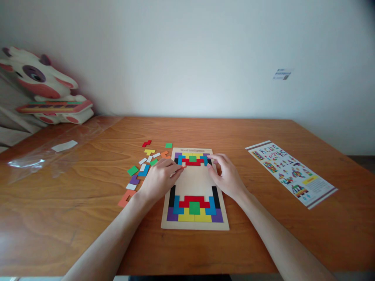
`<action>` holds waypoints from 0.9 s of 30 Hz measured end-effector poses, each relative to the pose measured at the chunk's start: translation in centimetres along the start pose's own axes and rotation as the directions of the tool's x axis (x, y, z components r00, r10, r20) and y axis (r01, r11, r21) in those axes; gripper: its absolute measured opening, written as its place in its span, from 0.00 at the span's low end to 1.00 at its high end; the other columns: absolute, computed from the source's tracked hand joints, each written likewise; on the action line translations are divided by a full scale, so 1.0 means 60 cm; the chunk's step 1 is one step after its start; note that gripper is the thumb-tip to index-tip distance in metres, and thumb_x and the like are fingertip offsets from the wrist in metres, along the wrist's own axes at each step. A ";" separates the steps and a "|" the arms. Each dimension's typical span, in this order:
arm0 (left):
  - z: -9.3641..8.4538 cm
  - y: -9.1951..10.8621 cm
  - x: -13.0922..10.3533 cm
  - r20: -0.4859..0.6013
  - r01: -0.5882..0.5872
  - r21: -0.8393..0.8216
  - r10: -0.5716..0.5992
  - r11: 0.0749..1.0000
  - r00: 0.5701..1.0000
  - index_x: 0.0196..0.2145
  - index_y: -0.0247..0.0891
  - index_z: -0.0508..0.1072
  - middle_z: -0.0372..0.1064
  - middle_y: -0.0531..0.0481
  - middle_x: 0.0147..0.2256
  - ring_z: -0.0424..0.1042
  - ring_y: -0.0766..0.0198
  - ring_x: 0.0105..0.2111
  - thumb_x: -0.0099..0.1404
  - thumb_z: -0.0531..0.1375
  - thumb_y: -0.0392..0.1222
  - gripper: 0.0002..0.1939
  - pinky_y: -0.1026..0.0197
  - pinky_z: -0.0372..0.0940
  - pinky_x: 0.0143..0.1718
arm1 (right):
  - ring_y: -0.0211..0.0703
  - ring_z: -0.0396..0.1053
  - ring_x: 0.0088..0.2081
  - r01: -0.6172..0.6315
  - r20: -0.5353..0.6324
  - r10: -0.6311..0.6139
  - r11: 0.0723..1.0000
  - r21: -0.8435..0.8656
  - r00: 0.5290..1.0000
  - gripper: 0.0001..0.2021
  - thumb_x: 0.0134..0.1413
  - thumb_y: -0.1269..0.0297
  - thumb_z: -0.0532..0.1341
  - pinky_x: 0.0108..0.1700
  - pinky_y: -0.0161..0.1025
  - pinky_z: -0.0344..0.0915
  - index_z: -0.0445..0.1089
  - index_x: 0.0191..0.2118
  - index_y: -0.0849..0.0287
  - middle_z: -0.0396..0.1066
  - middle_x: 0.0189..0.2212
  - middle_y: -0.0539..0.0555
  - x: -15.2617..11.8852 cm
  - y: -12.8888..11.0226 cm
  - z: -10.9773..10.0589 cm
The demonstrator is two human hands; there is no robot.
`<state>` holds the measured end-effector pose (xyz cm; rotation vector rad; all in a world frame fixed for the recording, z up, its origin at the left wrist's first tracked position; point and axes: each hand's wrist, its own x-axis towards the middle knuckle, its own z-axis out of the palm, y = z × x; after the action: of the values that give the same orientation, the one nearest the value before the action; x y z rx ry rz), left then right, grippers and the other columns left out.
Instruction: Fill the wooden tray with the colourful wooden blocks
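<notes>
A wooden puzzle board (195,225) lies before me, with coloured block pieces along its top and bottom ends and bare wood in the middle. My left hand (162,177) is over its upper left side, fingers pinched on a small reddish puzzle piece (184,167) mostly hidden by the fingertips. On the upper right edge rests my right hand (225,171), thumb and fingers apart around a black piece (209,160) in the board. Green squares (192,159) sit among red, blue, yellow and purple pieces at both ends.
Several loose pieces lie left of the board, including a green one (133,170) and an orange one (127,198). A printed pattern sheet (290,173) is on the right. At the left are a clear plastic bag (43,156) and a cow-shaped toy keyboard (55,107).
</notes>
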<state>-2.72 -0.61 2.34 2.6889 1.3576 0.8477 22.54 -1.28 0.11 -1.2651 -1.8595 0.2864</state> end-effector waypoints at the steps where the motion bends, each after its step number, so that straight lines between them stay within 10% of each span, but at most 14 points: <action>1: -0.001 0.001 0.000 -0.031 -0.004 0.003 0.004 1.000 1.000 0.36 0.39 0.79 0.74 0.46 0.33 0.72 0.61 0.35 0.71 0.55 0.41 0.12 0.59 0.68 0.39 | 0.50 0.72 0.43 -0.002 0.004 0.002 1.000 0.000 1.000 0.11 0.62 0.63 0.58 0.48 0.53 0.71 0.68 0.50 0.54 0.71 0.46 0.59 0.000 0.000 0.000; 17: 0.000 0.034 -0.003 -0.059 -0.201 -0.051 0.198 0.978 0.978 0.36 0.39 0.76 0.78 0.48 0.34 0.75 0.62 0.35 0.70 0.55 0.37 0.09 0.61 0.71 0.38 | 0.43 0.73 0.37 0.159 0.245 -0.196 0.973 0.165 0.949 0.12 0.64 0.57 0.60 0.45 0.46 0.74 0.71 0.51 0.51 0.76 0.39 0.53 -0.007 -0.037 -0.006; 27: 0.006 0.034 -0.001 -0.147 -0.246 -0.139 0.225 0.959 0.963 0.38 0.39 0.78 0.76 0.48 0.33 0.72 0.62 0.33 0.69 0.59 0.38 0.07 0.61 0.69 0.37 | 0.42 0.73 0.35 0.185 0.201 -0.236 0.952 0.242 0.951 0.06 0.65 0.59 0.60 0.40 0.43 0.73 0.74 0.42 0.52 0.77 0.35 0.52 -0.005 -0.047 -0.006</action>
<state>-1.07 -1.82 2.53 2.7492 0.9512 1.1158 20.97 -2.92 1.89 -0.9022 -2.0740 0.5242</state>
